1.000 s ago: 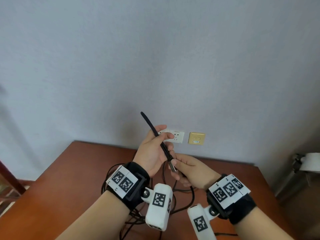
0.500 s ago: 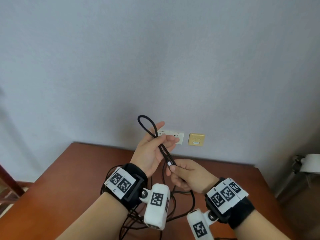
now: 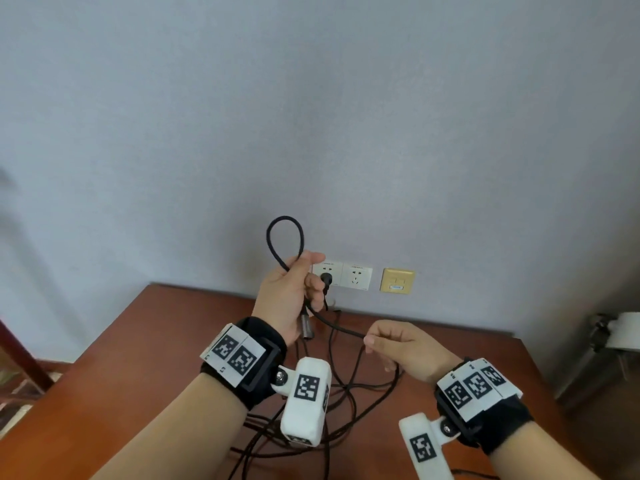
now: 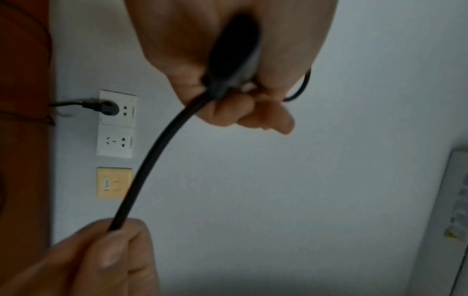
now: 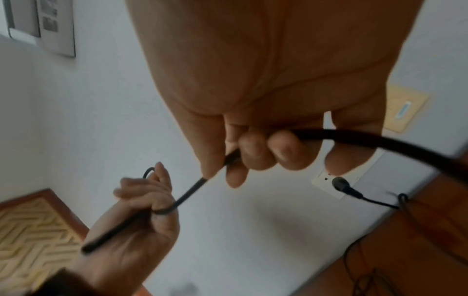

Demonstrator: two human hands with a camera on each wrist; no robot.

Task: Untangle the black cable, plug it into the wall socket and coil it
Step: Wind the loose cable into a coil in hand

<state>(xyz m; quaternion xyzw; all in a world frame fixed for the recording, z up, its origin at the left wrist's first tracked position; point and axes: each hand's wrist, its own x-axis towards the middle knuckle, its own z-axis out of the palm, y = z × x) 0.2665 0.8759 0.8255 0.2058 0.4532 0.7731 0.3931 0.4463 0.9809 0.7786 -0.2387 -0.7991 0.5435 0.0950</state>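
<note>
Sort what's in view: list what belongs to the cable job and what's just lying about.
Job: cable, plug, white socket, left hand, right hand.

Lying about: yellow wall plate, table, patterned floor, white object at right.

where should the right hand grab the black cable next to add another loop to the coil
Judging by its pose, grip the slack black cable just below where the right hand pinches it now, coming from above, thumb on top. That stretch hangs free above the table, while the left hand holds the first loop upright.
</note>
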